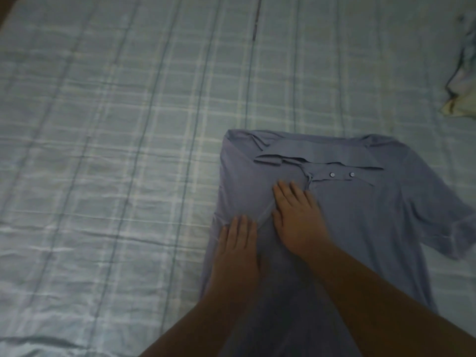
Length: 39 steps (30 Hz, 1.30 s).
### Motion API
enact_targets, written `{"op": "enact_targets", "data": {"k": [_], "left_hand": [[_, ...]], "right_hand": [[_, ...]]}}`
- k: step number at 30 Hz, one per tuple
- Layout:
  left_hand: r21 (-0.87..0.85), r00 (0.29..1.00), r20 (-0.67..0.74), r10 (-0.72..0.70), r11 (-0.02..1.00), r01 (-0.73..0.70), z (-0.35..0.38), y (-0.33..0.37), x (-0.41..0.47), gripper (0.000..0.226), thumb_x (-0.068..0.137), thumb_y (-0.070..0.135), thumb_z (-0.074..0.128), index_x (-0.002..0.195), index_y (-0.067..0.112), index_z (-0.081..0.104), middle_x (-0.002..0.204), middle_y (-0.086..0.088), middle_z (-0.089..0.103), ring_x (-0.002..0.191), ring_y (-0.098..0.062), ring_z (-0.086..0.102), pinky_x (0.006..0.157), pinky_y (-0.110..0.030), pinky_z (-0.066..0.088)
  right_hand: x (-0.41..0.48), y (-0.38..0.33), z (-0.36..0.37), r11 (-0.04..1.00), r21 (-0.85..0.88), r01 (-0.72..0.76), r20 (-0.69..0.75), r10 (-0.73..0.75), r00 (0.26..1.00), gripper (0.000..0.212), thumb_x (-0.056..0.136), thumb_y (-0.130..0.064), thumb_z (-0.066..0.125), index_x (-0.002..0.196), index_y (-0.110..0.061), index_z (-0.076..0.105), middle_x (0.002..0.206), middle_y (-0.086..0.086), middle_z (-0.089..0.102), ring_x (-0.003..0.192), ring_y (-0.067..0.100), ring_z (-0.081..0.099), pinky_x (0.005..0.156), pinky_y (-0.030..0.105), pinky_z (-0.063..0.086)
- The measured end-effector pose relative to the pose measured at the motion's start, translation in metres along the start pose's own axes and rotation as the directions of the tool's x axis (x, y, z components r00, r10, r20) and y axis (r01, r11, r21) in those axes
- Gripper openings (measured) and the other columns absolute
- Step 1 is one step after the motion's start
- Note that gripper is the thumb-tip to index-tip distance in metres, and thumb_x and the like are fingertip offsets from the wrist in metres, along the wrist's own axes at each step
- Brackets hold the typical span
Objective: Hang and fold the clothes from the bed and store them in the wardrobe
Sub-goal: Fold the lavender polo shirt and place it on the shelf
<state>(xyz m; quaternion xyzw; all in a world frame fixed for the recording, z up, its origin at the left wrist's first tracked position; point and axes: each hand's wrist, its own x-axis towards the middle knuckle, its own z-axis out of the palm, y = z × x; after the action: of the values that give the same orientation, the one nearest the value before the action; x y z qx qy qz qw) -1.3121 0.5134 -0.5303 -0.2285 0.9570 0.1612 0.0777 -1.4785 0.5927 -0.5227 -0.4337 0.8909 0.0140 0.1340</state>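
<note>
A grey-blue polo shirt [360, 215] lies face up on the bed, collar away from me, with two buttons showing on its placket. Its left side is folded inward, while the right sleeve still spreads out toward the right edge of the view. My left hand [238, 243] lies flat on the folded left part with fingers straight. My right hand [296, 217] presses flat on the chest just below the collar, fingers straight and slightly spread. Both forearms reach in from the bottom edge.
The bed is covered by a pale blue-green checked sheet [116, 150] that fills the left and far parts of the view. Another crumpled light-coloured garment [461, 86] lies at the right edge. The room is dim.
</note>
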Motion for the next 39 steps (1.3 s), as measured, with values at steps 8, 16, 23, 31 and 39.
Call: {"op": "enact_targets", "data": {"k": [8, 16, 23, 31, 39], "left_hand": [[0.008, 0.998, -0.029, -0.054, 0.999, 0.054, -0.003, 0.016, 0.001, 0.066, 0.092, 0.042, 0.04, 0.146, 0.003, 0.046, 0.151, -0.02, 0.043, 0.143, -0.036, 0.036, 0.117, -0.056, 0.026], [-0.068, 1.0, -0.003, 0.031, 0.997, -0.031, -0.011, 0.137, 0.038, 0.057, 0.093, 0.019, 0.048, 0.146, 0.003, 0.04, 0.152, -0.017, 0.039, 0.147, -0.035, 0.025, 0.122, -0.042, 0.014], [-0.252, 0.984, 0.019, 0.176, 0.953, -0.166, 0.022, 0.297, 0.094, 0.034, 0.088, 0.012, 0.058, 0.122, 0.007, 0.061, 0.121, -0.014, 0.057, 0.115, -0.033, 0.05, 0.097, -0.038, 0.039], [-0.177, 0.981, -0.047, 0.187, 0.965, -0.192, 0.061, 0.383, 0.111, 0.016, 0.081, 0.025, 0.071, 0.092, 0.018, 0.062, 0.093, -0.004, 0.059, 0.086, -0.026, 0.056, 0.068, -0.037, 0.046], [-0.006, 0.981, -0.069, 0.18, 0.983, -0.181, 0.072, 0.397, 0.11, 0.021, 0.068, 0.024, 0.078, 0.083, 0.024, 0.063, 0.099, 0.0, 0.063, 0.085, -0.025, 0.057, 0.07, -0.036, 0.035]], "right_hand": [[-0.008, 0.007, 0.0, 0.995, 0.097, 0.011, -0.062, -0.005, 0.998, 0.057, 0.1, -0.033, 0.035, 0.154, -0.012, 0.03, 0.16, 0.007, 0.03, 0.148, 0.027, 0.023, 0.12, 0.048, 0.02], [-0.072, 0.135, -0.028, 0.903, 0.406, -0.14, -0.162, 0.222, 0.961, 0.051, 0.088, -0.01, 0.057, 0.138, 0.0, 0.051, 0.144, 0.021, 0.049, 0.136, 0.038, 0.042, 0.117, 0.046, 0.029], [-0.115, 0.319, -0.047, 0.751, 0.533, -0.389, -0.197, 0.558, 0.806, 0.034, 0.088, -0.006, 0.056, 0.121, -0.004, 0.063, 0.12, 0.017, 0.063, 0.115, 0.038, 0.055, 0.101, 0.044, 0.043], [-0.107, 0.398, -0.025, 0.687, 0.544, -0.482, 0.013, 0.568, 0.823, 0.027, 0.092, -0.02, 0.06, 0.116, -0.01, 0.062, 0.113, 0.014, 0.059, 0.107, 0.033, 0.056, 0.09, 0.041, 0.047], [-0.1, 0.416, -0.03, 0.645, 0.636, -0.423, -0.055, 0.585, 0.809, 0.006, 0.095, -0.019, 0.045, 0.09, -0.021, 0.043, 0.074, 0.001, 0.053, 0.07, 0.029, 0.051, 0.064, 0.034, 0.036]]}}
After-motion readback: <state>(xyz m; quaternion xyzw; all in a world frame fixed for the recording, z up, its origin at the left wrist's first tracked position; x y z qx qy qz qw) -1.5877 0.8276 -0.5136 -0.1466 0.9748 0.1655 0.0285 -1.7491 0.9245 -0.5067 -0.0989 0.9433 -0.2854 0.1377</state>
